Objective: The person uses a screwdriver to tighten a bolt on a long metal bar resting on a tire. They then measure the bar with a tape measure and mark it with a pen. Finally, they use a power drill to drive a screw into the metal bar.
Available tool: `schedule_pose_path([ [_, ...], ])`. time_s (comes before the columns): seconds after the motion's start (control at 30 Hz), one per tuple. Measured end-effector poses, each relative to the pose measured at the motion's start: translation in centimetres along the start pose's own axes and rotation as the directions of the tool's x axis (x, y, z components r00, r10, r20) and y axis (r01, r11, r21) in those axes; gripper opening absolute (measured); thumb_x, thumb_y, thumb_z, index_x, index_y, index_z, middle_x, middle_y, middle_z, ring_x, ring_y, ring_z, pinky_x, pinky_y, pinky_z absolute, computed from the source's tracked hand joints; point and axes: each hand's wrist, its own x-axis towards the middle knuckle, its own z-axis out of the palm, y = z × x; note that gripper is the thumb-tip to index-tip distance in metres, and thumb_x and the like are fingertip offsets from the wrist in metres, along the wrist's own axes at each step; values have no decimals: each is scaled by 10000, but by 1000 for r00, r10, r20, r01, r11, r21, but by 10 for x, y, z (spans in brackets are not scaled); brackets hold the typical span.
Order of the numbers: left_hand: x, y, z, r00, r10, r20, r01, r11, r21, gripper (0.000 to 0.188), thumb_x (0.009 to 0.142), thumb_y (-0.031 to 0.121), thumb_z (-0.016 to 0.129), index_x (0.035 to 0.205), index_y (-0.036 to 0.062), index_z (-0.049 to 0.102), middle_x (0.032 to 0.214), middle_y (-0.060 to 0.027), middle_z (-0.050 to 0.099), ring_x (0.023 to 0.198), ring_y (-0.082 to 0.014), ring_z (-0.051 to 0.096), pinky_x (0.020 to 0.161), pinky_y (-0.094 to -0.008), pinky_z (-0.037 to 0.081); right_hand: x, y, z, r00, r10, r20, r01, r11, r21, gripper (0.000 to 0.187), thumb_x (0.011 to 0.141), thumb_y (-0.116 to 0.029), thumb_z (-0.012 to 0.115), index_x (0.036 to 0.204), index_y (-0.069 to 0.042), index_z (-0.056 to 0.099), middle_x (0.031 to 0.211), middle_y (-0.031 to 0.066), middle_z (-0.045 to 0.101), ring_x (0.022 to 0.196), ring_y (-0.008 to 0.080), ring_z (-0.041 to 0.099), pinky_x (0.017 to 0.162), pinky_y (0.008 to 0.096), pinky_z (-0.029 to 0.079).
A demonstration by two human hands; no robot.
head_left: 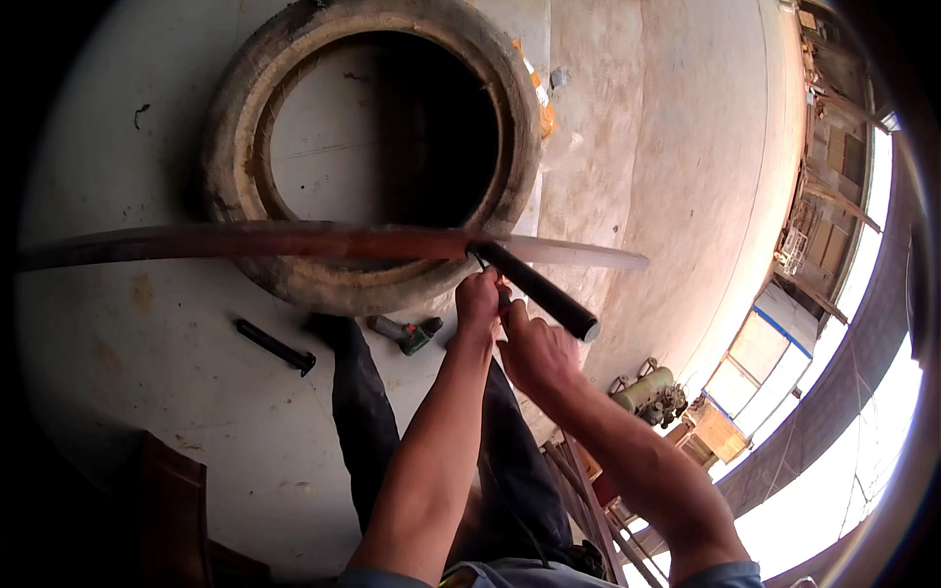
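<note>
At the centre of the frame, the left hand [478,302] and right hand [539,351] clasp a small dark piece [505,298] beside a black tube [539,290], apparently working it below a long brown bar [343,241], which calls for steadiness next.

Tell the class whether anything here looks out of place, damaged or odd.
Yes, mildly: a power drill and a black tube lie loose on the floor, either side of the person's left foot, where they could be kicked. The tyre lying flat looks grimy and worn. Brownish stains mark the floor.
</note>
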Motion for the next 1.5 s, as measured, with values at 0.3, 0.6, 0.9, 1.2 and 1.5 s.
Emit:
schedule_pose_path([
  [0.3,-1,1,4,1000,-22,-13,22,1000,7,221,935,201,542,851,1,585,638,-65,547,499,-142,495,444,-301,395,-7,-4,-3,848,128,515,-523,34,852,300,1000,-403,438,973,-142,581,586,-16,403,405,96,315,349,261,244],
  [0.6,-4,8,7,999,17,-40,-7,969,247,210,917,190,535,834,6,591,628,-69,542,481,-159,511,431,-322,387,1,4,-4,982,-181,-52,162,955,-249,298,874,-270,634,1035,-26,578,752,193,658,761,384,659,667,429,504],
  [0.9,-17,9,17,997,-46,-63,54,991,122,248,923,255,550,845,21,572,652,-87,571,488,-182,537,423,-325,403,0,2,-9,829,209,518,-544,92,834,277,948,-368,560,941,-93,529,658,27,559,484,197,505,429,340,382],
  [1.2,-9,8,9,999,-17,-42,21,995,100,189,910,187,543,816,25,559,666,-81,556,500,-185,537,443,-327,415,1,-19,-13,988,121,92,-138,966,220,284,903,-309,613,962,-46,521,737,136,577,669,302,572,579,428,440],
  [1.5,-1,6,13,998,-22,-55,25,999,46,194,873,196,562,788,23,581,617,-94,571,466,-182,514,410,-324,390,-4,-14,-18,873,270,407,-487,536,689,329,939,-426,562,891,-102,529,579,-9,464,434,145,443,385,328,318],
])
